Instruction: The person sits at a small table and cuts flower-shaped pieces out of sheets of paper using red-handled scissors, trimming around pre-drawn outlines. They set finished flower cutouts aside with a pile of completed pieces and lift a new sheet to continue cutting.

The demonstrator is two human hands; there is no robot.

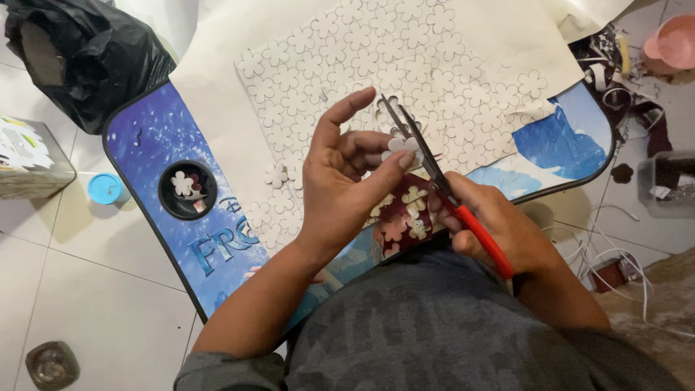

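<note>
1. White floor tiles [94, 289] surrounded a small blue desk [156, 141] drawn up against the person's lap.
2. Nearest the desk's front edge, the right hand [499, 228] was closed around the red handles of a pair of scissors [434, 170], blades parted and angled away from the body, apparently so the cut could follow a petal outline.
3. Just left of the scissors, the left hand [347, 185] pinched a small white flower cutout [402, 145] between thumb and fingers, index finger lifted clear, holding it up to the blades.
4. Below both hands, at the desk's front edge, lay a dark red piece with pale flowers [405, 217].
5. Beyond the hands, a white sheet of flower outlines [434, 65] covered the desk's middle, leaving little bare surface.
6. Left on the desk, a round black cup holder [187, 190] held loose cutouts.
7. Off the desk's far left corner sat a black plastic bag [87, 51]; cords [608, 250] tangled on the floor to its right.
</note>
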